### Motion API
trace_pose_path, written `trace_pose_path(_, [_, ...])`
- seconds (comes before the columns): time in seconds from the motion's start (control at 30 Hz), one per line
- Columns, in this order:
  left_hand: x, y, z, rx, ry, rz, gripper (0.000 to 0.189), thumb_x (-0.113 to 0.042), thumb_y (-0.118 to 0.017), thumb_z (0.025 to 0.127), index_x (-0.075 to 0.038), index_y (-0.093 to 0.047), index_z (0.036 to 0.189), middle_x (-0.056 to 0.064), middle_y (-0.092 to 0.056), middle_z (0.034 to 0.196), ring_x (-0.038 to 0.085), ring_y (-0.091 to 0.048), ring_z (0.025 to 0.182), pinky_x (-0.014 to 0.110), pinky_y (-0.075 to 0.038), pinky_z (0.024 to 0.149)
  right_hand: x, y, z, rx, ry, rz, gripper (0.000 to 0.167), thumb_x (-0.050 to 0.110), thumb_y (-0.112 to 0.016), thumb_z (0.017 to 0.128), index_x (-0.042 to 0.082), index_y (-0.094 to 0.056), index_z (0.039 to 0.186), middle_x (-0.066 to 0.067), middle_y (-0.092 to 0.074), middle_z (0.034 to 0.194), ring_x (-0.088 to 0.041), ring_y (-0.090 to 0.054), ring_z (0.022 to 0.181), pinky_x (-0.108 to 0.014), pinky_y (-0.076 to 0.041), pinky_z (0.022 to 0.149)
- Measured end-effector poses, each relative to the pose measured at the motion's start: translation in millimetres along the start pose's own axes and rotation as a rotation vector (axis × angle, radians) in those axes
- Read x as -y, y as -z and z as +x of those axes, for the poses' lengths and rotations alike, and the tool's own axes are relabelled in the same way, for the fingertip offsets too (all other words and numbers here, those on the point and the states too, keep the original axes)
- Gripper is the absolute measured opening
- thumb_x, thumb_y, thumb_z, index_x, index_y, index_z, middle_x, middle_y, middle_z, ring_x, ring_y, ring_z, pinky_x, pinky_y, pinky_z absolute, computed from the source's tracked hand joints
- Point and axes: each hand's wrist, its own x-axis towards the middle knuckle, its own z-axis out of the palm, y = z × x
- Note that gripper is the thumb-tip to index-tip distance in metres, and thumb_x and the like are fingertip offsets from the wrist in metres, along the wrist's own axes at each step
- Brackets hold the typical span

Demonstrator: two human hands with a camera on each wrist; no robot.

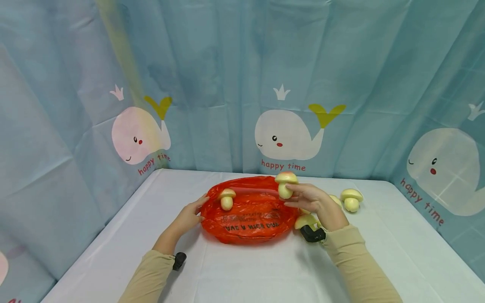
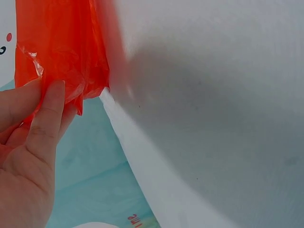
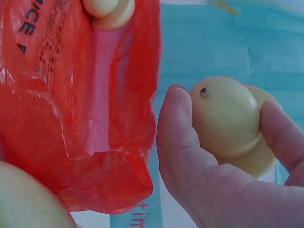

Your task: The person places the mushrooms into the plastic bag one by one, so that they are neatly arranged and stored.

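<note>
A red plastic bag (image 1: 248,229) with dark printing lies on the white table, its mouth spread open. One toy mushroom (image 1: 227,203), cream with a rounded cap, is inside at the left. My left hand (image 1: 188,216) pinches the bag's left edge between thumb and fingers; the left wrist view shows the gathered red plastic (image 2: 61,57). At the bag's right rim, my right hand (image 1: 308,198) holds another toy mushroom (image 1: 286,179) by its stem, cap upward. In the right wrist view, thumb and fingers grip the sides of this mushroom (image 3: 223,116).
More toy mushrooms lie right of the bag, partly hidden by the right hand and wrist; one mushroom (image 1: 351,199) stands farther right. Behind the white table (image 1: 242,273) hangs a blue curtain (image 1: 212,84) printed with whales. Each wrist wears a black device (image 1: 312,233).
</note>
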Motion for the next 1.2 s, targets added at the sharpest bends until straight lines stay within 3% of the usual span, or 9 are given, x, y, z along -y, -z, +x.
trace_pose_path(0.2, [-0.8, -0.7, -0.5, 0.0, 0.008, -0.006, 0.069, 0.024, -0.049, 0.081, 0.007, -0.034, 0.146, 0.023, -0.022, 0.156, 0.047, -0.028, 0.137, 0.054, -0.035, 0.105, -1.6, -2.1, 5.0, -0.006, -0.007, -0.004, 0.037, 0.013, -0.051, 0.1, -0.002, -0.039, 0.132, -0.014, -0.055, 0.109, -0.024, -0.061, 0.094, -0.046, -0.039, 0.107])
trace_pose_path(0.3, [-0.8, -0.8, -0.6, 0.0, 0.008, -0.005, 0.069, 0.024, -0.049, 0.081, 0.007, -0.034, 0.146, 0.023, -0.022, 0.156, 0.047, -0.029, 0.137, 0.053, -0.036, 0.104, -1.4, -4.6, 7.4, -0.019, -0.014, -0.01, 0.039, 0.014, -0.051, 0.1, -0.002, -0.038, 0.133, -0.013, -0.057, 0.108, -0.024, -0.061, 0.094, -0.045, -0.043, 0.104])
trace_pose_path(0.5, [-1.0, -0.6, -0.8, 0.005, 0.01, -0.009, 0.069, 0.024, -0.049, 0.081, 0.008, -0.033, 0.146, 0.023, -0.021, 0.156, 0.047, -0.028, 0.137, 0.055, -0.034, 0.105, -1.6, -11.6, 13.2, -0.049, -0.045, -0.008, 0.036, 0.015, -0.052, 0.1, 0.0, -0.04, 0.13, -0.011, -0.058, 0.106, -0.029, -0.053, 0.108, -0.048, -0.038, 0.108])
trace_pose_path(0.7, [-2.2, -0.4, -1.2, 0.005, 0.015, -0.005, 0.069, 0.024, -0.049, 0.081, 0.007, -0.034, 0.146, 0.023, -0.021, 0.156, 0.047, -0.029, 0.137, 0.052, -0.037, 0.103, -2.7, -19.8, 20.3, -0.055, -0.055, -0.03, 0.044, 0.015, -0.053, 0.1, -0.002, -0.037, 0.137, -0.012, -0.054, 0.112, -0.03, -0.051, 0.113, -0.049, -0.033, 0.11])
trace_pose_path(1.0, [-2.8, 0.1, -1.0, 0.013, 0.03, -0.021, 0.069, 0.023, -0.05, 0.082, 0.006, -0.034, 0.147, 0.022, -0.021, 0.157, 0.048, -0.029, 0.136, 0.052, -0.037, 0.103, -6.8, -31.9, 29.9, -0.019, -0.038, -0.089, 0.036, 0.015, -0.05, 0.101, -0.001, -0.039, 0.131, -0.007, -0.059, 0.099, -0.031, -0.049, 0.116, -0.054, -0.03, 0.111])
trace_pose_path(1.2, [-3.3, 2.4, 0.0, 0.018, -0.014, -0.037, 0.068, 0.02, -0.051, 0.082, 0.007, -0.033, 0.147, 0.026, -0.016, 0.157, 0.049, -0.027, 0.137, 0.055, -0.033, 0.107, -8.0, -41.9, 40.1, -0.039, -0.078, -0.108, 0.049, 0.017, -0.054, 0.099, -0.002, -0.035, 0.14, -0.012, -0.055, 0.113, -0.033, -0.045, 0.124, -0.05, -0.034, 0.11])
